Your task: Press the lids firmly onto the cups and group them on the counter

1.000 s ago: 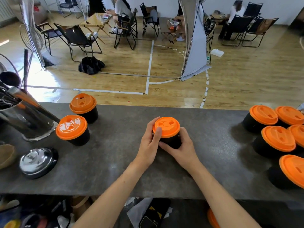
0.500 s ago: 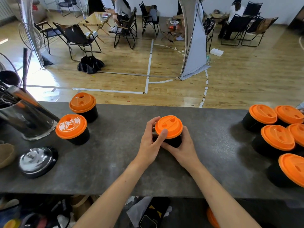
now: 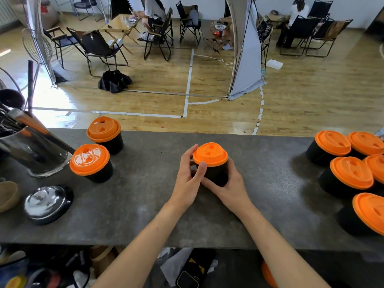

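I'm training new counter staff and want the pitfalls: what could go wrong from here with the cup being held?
The lid looks tilted on the held cup. With the left hand on only its left side while the right hand grips the cup, it may seat unevenly.
The nearest cup of the right group stands close to the front edge of the counter. Sliding another in could nudge it off.

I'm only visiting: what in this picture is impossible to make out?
1. Head view: whether the lid sits fully down on the middle cup; the left hand and right hand hide part of the rim.
2. Head view: how many cups are in the right group; the right edge cuts it off.
3. Head view: what the cups hold; lids cover them.
4. Head view: the metal utensil holder, cut by the left edge.
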Available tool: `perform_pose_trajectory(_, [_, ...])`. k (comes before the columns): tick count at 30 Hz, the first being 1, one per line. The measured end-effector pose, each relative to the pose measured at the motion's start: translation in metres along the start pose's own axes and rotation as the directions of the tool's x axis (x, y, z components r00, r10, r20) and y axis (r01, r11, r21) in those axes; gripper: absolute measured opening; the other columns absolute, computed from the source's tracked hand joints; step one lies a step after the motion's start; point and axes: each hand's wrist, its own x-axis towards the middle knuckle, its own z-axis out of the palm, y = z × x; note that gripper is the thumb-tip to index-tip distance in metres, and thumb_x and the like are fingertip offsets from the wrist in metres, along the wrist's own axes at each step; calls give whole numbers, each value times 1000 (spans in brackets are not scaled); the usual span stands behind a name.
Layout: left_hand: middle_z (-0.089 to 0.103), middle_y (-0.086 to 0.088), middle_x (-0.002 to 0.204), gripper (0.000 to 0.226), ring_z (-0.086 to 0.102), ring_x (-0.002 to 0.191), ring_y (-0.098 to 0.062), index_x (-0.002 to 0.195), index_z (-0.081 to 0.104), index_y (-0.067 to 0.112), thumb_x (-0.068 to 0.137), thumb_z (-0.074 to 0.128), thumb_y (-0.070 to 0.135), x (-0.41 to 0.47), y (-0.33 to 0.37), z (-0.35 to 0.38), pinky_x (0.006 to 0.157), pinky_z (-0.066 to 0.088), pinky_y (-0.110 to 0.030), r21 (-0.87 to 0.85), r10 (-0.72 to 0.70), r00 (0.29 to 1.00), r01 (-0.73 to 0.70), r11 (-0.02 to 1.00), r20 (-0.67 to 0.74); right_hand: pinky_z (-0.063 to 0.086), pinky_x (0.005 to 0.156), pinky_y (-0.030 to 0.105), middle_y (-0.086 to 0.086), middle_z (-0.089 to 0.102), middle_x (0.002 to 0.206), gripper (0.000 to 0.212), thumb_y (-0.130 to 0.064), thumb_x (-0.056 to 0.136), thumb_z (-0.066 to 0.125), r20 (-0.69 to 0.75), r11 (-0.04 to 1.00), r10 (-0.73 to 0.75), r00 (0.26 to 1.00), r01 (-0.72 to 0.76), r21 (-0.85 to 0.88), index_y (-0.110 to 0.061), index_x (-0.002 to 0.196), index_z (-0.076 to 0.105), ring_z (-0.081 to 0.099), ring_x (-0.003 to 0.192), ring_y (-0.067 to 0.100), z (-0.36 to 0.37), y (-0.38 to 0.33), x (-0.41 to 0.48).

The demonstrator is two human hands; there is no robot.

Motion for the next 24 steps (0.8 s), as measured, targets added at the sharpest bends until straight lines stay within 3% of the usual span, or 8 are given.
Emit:
perform_pose_trajectory(5, [63, 16, 125, 54, 61, 116, -1, 137, 45, 34, 91, 67, 51, 0, 5, 0, 94, 50, -19, -15, -1, 1000, 0, 1000, -20, 51, 97, 17, -20, 61, 126, 73, -48, 74, 82, 33, 1000, 28, 999, -29, 8, -31, 134, 44, 58, 116, -7, -2, 4, 1])
perform_pose_trajectory(7, [67, 16, 118, 57, 65, 112, -3, 133, 48, 29, 87, 71, 55, 1, 6, -2, 91, 53, -23, -75, -23, 998, 18, 997, -56, 51, 94, 17, -16, 60, 127, 70, -48, 78, 80, 38, 1000, 15, 999, -14, -10, -30, 137, 47, 59, 115, -3, -2, 5, 2])
perform_pose_trajectory(11, [64, 2, 127, 53, 63, 115, -7, 137, 50, 27, 91, 61, 54, 2, 5, -4, 93, 52, -25, -138, -55, 997, 46, 989, -59, 49, 98, 17, -14, 60, 131, 66, -36, 89, 76, 44, 1000, -3, 999, 2, 17, -25, 144, 42, 58, 119, -1, -3, 6, 3])
perform_pose_trajectory(15, [64, -1, 130, 55, 64, 118, -13, 138, 50, 33, 89, 62, 57, 4, 2, -3, 98, 54, -33, -93, -64, 996, 58, 994, -57, 54, 97, 30, -5, 64, 127, 52, -42, 91, 61, 36, 986, 64, 997, -69, 151, -20, 134, 43, 63, 117, 9, -4, 7, 2])
perform_pose_trajectory(19, [64, 5, 129, 51, 62, 120, -12, 132, 51, 36, 88, 67, 57, 2, 5, -3, 102, 55, -35, -66, -60, 995, 55, 996, -84, 53, 92, 22, -11, 64, 123, 50, -49, 91, 65, 46, 992, 52, 998, -57, 115, -25, 132, 49, 63, 110, 1, -3, 4, 2])
perform_pose_trajectory(22, [65, 8, 128, 46, 63, 121, -18, 139, 49, 27, 97, 60, 40, 0, 6, -5, 99, 54, -34, -119, -47, 997, 40, 992, -55, 52, 92, 19, -13, 66, 121, 48, -45, 90, 64, 37, 997, 29, 999, -32, 67, -26, 132, 52, 63, 109, -1, -1, 5, 3])
perform_pose_trajectory(24, [63, 7, 135, 55, 61, 123, -21, 146, 44, 27, 95, 62, 40, -2, 6, -6, 102, 53, -37, -106, -33, 999, 31, 994, -14, 50, 90, 15, -14, 67, 119, 42, -44, 92, 59, 32, 997, 24, 999, -26, 70, -28, 130, 54, 63, 109, -2, -1, 5, 4])
